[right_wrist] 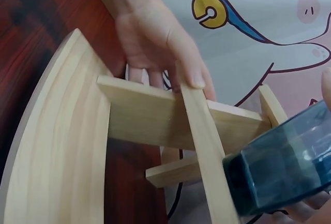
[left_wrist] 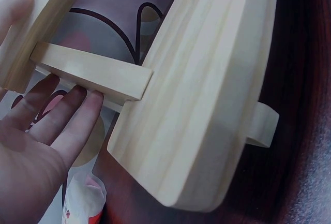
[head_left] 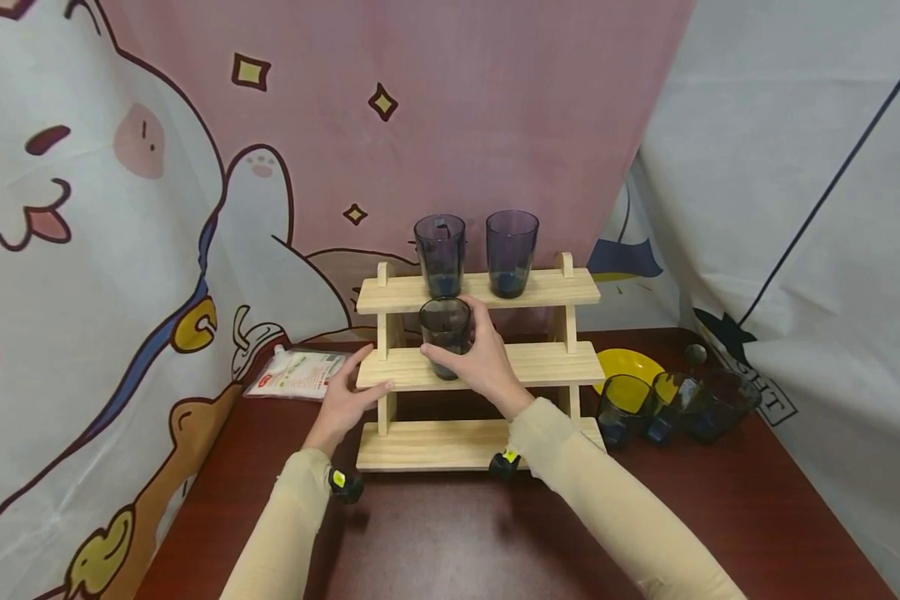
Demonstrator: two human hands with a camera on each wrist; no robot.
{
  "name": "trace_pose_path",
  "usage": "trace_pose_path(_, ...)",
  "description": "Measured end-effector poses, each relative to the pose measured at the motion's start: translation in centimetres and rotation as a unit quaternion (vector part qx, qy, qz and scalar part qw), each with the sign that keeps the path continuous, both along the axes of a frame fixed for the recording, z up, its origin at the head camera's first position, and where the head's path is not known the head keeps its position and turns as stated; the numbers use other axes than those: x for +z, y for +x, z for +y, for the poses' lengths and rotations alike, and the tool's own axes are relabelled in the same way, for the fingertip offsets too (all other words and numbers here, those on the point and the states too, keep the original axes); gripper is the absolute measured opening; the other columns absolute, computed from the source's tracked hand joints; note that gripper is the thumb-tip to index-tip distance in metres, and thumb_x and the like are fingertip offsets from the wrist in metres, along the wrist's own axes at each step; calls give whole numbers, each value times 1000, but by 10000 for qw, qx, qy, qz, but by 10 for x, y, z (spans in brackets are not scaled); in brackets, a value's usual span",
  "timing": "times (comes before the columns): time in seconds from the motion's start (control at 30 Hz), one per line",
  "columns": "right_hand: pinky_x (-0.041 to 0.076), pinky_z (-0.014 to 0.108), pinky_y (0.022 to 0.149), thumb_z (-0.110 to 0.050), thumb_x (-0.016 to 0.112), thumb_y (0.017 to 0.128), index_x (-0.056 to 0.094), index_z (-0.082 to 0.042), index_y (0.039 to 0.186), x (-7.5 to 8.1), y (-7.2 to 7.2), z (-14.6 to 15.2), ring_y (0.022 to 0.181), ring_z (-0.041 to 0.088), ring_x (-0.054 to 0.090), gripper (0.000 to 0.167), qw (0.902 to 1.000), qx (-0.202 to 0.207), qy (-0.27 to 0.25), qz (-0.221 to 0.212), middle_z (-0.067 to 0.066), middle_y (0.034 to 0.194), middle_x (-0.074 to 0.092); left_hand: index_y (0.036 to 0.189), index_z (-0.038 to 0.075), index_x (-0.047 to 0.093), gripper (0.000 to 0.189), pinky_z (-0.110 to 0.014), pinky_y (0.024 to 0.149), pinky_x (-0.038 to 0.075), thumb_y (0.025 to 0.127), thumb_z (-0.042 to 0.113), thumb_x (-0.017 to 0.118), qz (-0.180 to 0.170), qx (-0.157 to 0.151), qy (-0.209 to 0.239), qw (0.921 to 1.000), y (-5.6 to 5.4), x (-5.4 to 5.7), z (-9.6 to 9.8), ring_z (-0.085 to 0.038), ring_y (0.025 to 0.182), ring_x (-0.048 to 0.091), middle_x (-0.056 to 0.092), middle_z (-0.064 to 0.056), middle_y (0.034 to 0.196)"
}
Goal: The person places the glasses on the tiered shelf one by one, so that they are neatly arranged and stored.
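A three-tier wooden display rack (head_left: 495, 444) stands on the table. My right hand (head_left: 483, 358) holds a dark tinted drinking glass (head_left: 444, 321) upright, thumb on one side and fingers on the other. The base of the glass (right_wrist: 282, 157) is right at the middle board in the right wrist view. My left hand (head_left: 345, 400) grips the left end of the rack: its thumb lies on the middle board's edge, and its fingers (left_wrist: 77, 123) reach along the outside of the side support (left_wrist: 90, 71). Two purple-blue glasses (head_left: 512, 250) stand on the top board.
Right of the rack, several dark glasses (head_left: 622, 412) sit on the table (head_left: 435, 533), with a yellow plate (head_left: 630, 363) behind them and a spoon (head_left: 695, 354) upright among them. A white plastic packet (head_left: 300, 372) lies at the left. Printed cloth (head_left: 457, 100) hangs behind.
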State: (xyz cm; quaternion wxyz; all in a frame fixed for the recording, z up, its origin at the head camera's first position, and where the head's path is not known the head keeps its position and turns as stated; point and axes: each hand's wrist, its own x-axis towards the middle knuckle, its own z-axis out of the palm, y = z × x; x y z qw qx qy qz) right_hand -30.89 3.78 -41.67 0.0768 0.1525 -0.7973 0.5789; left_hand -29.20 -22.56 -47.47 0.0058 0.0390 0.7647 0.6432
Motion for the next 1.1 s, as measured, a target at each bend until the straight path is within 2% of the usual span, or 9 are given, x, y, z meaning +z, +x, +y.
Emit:
trace_pose_path(0.23, 44, 51, 115, -42, 91, 83, 30, -23, 162, -11, 6, 14, 136, 29, 53, 101, 9997, 192, 143, -52, 7, 147, 52, 164, 20, 38, 84, -44, 86, 62, 93, 13, 83, 13, 45, -13, 10000, 0, -3, 0, -24, 103, 70, 57, -26, 138)
trace_pose_path(0.5, 42, 56, 116, -36, 92, 84, 34, -23, 160, -12, 20, 38, 141, 33, 51, 96, 9988, 410, 46, -244, 11, 151, 52, 165, 26, 36, 86, -45, 85, 62, 93, 15, 83, -3, 80, -24, 10000, -17, -26, -7, -24, 104, 69, 57, -23, 138)
trace_pose_path(0.7, 43, 53, 117, -31, 92, 84, 36, -21, 158, -14, 31, 53, 140, 34, 53, 93, 9989, 368, 37, -293, 14, 150, 54, 162, 34, 40, 84, -46, 85, 62, 92, 19, 85, 130, 133, -29, 9998, -17, -29, -8, -25, 105, 69, 57, -21, 139)
trace_pose_path(0.9, 44, 54, 116, -30, 92, 84, 39, -23, 156, -20, 43, 73, 138, 32, 54, 89, 9995, 270, 128, -124, 13, 149, 55, 163, 27, 41, 84, -48, 86, 62, 91, 19, 85, 194, 101, 4, 9998, -15, -29, -7, -30, 106, 70, 58, -23, 138)
trace_pose_path(1.1, 45, 59, 113, -25, 92, 85, 44, -18, 154, -21, 52, 99, 136, 33, 56, 84, 9982, 142, 325, 478, 13, 145, 59, 163, 25, 41, 86, -46, 84, 63, 90, 19, 86, 219, 140, -9, 9997, -16, -30, -7, -28, 105, 70, 58, -21, 135)
